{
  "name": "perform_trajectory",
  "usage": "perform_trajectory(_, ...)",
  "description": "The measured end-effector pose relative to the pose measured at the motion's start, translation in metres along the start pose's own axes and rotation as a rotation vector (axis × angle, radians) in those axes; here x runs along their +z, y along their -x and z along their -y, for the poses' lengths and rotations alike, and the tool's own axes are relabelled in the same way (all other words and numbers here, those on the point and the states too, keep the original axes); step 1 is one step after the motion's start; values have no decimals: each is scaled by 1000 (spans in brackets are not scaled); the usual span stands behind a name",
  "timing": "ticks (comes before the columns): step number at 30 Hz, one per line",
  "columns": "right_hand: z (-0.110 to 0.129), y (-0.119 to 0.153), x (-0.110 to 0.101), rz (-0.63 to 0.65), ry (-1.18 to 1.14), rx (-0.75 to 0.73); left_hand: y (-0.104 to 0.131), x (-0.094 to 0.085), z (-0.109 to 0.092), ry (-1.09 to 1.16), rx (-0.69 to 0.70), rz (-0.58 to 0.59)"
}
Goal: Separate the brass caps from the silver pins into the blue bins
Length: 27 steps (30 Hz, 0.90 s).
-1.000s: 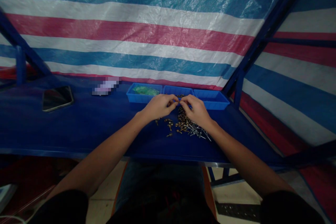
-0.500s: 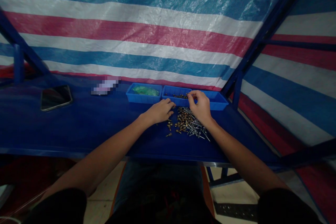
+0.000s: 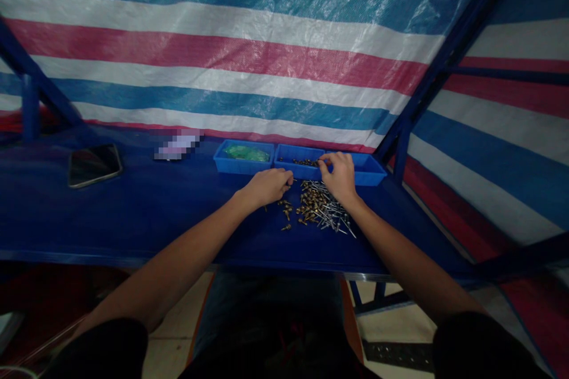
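Observation:
My left hand [image 3: 269, 187] is closed above the table, just in front of the blue bins, with a tiny metal tip showing at its fingertips. My right hand [image 3: 340, 177] reaches over the front right of the middle blue bin [image 3: 288, 172], thumb and fingers pinched together. What it holds is too small to make out. Small dark metal pieces [image 3: 306, 162] lie inside that bin. Below the right hand is a pile of brass-coloured small parts [image 3: 311, 204] mixed with long silver pins [image 3: 335, 217]. Several loose brass-coloured parts [image 3: 287, 211] lie left of the pile, below the left hand.
A blue bin with a green plastic bag [image 3: 246, 154] stands on the left, another blue bin [image 3: 368, 173] on the right. Farther left lie a phone [image 3: 95, 164] and a blurred pale item [image 3: 178, 146]. Striped sheeting [image 3: 249, 59] hangs behind the blue table [image 3: 146, 213].
My left hand has drawn its fingers closer together and turned slightly, uncovering more loose brass-coloured parts. My right hand stays pinched at the middle bin, almost unmoved.

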State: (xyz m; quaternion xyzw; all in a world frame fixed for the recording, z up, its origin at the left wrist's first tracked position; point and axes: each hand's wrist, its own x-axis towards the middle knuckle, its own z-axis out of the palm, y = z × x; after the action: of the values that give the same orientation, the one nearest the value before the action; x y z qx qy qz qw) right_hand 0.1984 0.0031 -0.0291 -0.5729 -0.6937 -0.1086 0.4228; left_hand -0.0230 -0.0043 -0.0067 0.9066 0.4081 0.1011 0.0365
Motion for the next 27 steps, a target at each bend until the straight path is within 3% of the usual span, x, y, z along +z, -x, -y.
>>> perform_trajectory(10, 1, 1, -2, -22, -1, 17, -1, 2, 0, -11, 17, -7)
perform_trajectory(18, 17, 5, -13, -18, -63, -17, -8, 3, -2, 257, 54, -228)
perform_trajectory(27, 55, 17, -22, 194, -260, -189, -10, -6, -8, 719, -74, -458)
